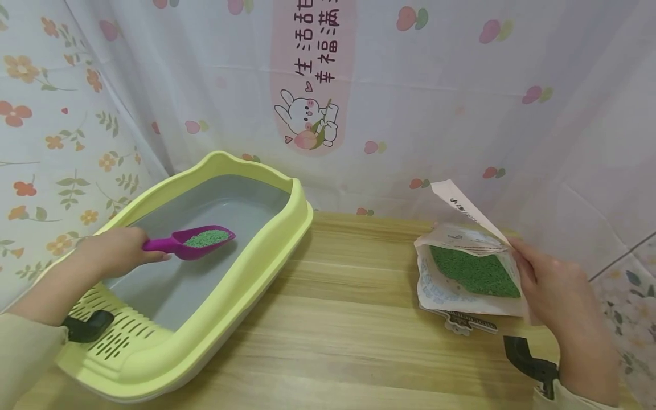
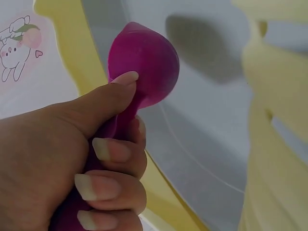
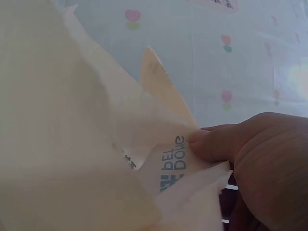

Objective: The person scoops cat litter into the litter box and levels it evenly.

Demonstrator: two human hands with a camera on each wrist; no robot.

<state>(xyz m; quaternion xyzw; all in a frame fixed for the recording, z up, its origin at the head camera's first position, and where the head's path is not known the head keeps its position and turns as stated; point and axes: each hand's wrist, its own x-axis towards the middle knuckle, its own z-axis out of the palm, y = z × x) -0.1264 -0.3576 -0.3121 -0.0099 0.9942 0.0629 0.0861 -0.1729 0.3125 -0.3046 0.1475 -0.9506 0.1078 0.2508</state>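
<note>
Purple plastic scoop with a rounded bowl is hovering over the grey basin of a big yellow-rimmed litter tray, casting a shadow on the bottom and carrying a small heap of green pellets. Left grip is clenching the handle, fingers wrapping round it and the thumb pressing near the bowl. Over on the other side, the right grip is pinching the edge of an opened white printed bag, so its mouth is gaping and showing more green pellets inside. Tray and bag are both sitting on a light wood-grain desk, well apart, with a white fruit-print curtain hanging behind.
</note>
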